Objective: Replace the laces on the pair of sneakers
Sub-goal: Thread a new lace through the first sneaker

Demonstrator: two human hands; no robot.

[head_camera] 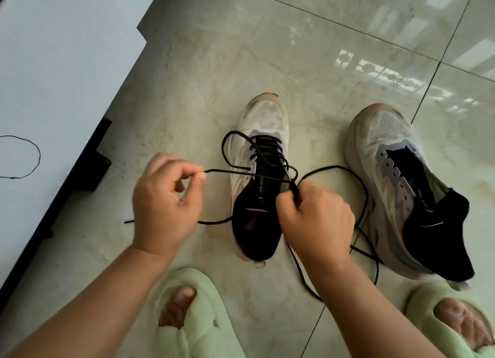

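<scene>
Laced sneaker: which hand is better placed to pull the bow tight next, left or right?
Left, probably. The left hand pinches a free lace loop with slack to draw outward, while the right hand pinches the lace at the knot over the laced sneaker, better suited to anchoring.

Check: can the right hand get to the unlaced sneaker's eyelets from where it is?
Probably yes. The right hand pinches the black lace at the laced sneaker; the unlaced sneaker sits just beside it, only loose lace on the floor between. It must release first.
</scene>
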